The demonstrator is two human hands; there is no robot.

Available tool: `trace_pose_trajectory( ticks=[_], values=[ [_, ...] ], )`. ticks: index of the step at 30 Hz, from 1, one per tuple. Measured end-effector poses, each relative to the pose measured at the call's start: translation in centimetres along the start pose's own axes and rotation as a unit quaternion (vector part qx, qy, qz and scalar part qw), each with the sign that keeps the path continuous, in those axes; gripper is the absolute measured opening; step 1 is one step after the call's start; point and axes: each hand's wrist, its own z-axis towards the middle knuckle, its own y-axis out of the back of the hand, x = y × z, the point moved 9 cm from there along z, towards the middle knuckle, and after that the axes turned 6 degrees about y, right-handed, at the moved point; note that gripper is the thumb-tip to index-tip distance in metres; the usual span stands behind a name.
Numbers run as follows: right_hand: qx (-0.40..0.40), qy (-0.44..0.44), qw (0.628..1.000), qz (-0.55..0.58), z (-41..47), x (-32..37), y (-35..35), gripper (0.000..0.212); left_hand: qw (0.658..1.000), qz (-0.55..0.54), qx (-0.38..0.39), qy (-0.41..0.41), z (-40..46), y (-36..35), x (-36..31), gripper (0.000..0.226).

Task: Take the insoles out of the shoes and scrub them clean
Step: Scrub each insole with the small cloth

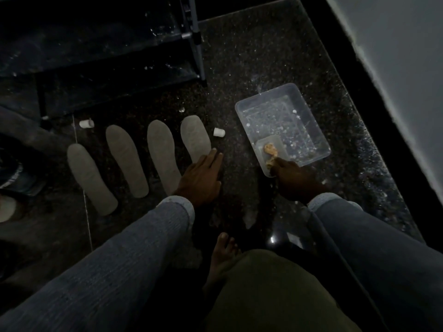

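The fingers of the left hand [202, 178] lie straight and flat on the rightmost insole [195, 137]. The right hand [293, 178] reaches a tan sponge [271, 154] in the plastic tub [311, 121]; its grip is too dark to tell.

No text, label, brand, number or sign can be read anywhere in this dim view. The dark shoe [14, 178] at the far left edge carries faint pale marks, but they are too blurred to make out.
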Motion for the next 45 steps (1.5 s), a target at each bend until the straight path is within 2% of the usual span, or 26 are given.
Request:
trace_pose_trajectory(
  ticks=[7,10,14,17,21,24,29,33,35,40,42,45],
  values=[
    [0.013,0.023,0.998,-0.048,-0.2,0.2,-0.5,0.063,1.000,-0.008,-0.001,-0.002,-0.3,-0.4,0.1,0.077],
    [0.011,0.021,1.000,-0.005,-0.2,0.4,-0.3,0.061,1.000,-0.017,-0.005,-0.004,-0.6,-0.4,0.2,0.077],
    [0.018,-0.020,0.993,0.115,0.5,-0.3,0.0,0.063,1.000,-0.021,-0.012,-0.002,-0.9,-0.3,0.2,0.076],
    [0.008,-0.029,0.990,0.135,0.5,-0.4,0.3,0.063,1.000,-0.020,-0.012,-0.002,-1.0,-0.3,0.3,0.075],
    [-0.035,-0.023,0.991,0.125,0.7,-0.7,1.0,0.060,1.000,-0.018,-0.007,0.002,-1.0,-0.6,0.6,0.075],
    [-0.122,-0.017,0.985,0.117,0.4,-0.3,2.8,0.041,1.000,-0.027,-0.002,0.006,-1.0,-0.8,0.7,0.075],
    [-0.285,-0.022,0.948,0.143,-1.3,0.1,6.7,0.017,0.999,-0.038,0.009,0.015,-1.1,-1.4,1.0,0.074],
    [-0.338,-0.050,0.901,0.267,-2.3,0.1,7.7,0.009,0.985,-0.160,0.035,0.059,-0.7,-2.4,1.2,0.071],
    [-0.343,-0.065,0.877,0.329,-2.2,0.0,7.7,0.004,0.969,-0.230,0.035,0.087,-0.4,-2.2,1.0,0.069],
    [-0.302,-0.060,0.817,0.488,-1.4,1.6,6.9,0.009,0.934,-0.345,0.002,0.096,0.7,-0.9,-0.2,0.068],
    [-0.280,-0.037,0.789,0.546,-1.2,3.2,6.8,0.006,0.930,-0.355,0.007,0.091,1.1,-0.8,-0.7,0.073],
    [-0.281,-0.020,0.779,0.561,-0.9,4.6,7.0,0.006,0.935,-0.346,0.011,0.076,1.5,-0.8,-1.5,0.080]
  ],
)
